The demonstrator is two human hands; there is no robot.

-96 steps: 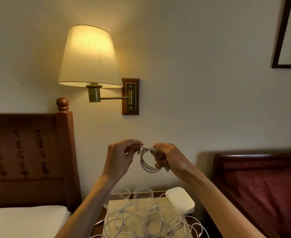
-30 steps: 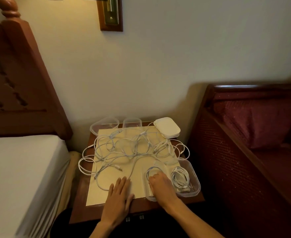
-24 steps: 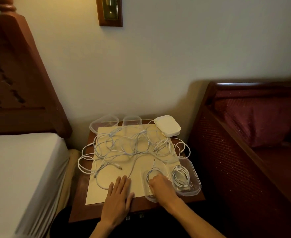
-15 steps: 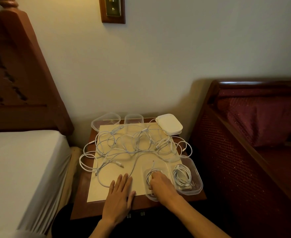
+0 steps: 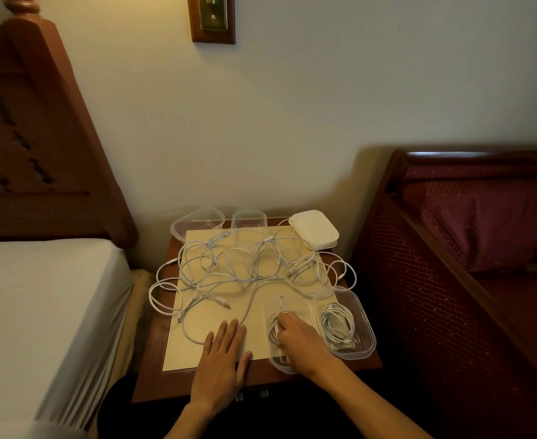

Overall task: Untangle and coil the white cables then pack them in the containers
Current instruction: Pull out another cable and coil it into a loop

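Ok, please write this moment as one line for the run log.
step: packing | right hand: pressing coiled cable into near container | left hand: flat on mat | tangle: remains

This is a bedroom, with the look of a hotel or guest room. A bed with a white sheet (image 5: 39,312) and a carved wooden headboard (image 5: 32,137) stands on the left. A small wooden nightstand (image 5: 153,353) sits against the plain wall between that bed and a dark red upholstered wooden seat (image 5: 470,236) on the right. A brass and wood wall-lamp mount (image 5: 212,19) hangs above.
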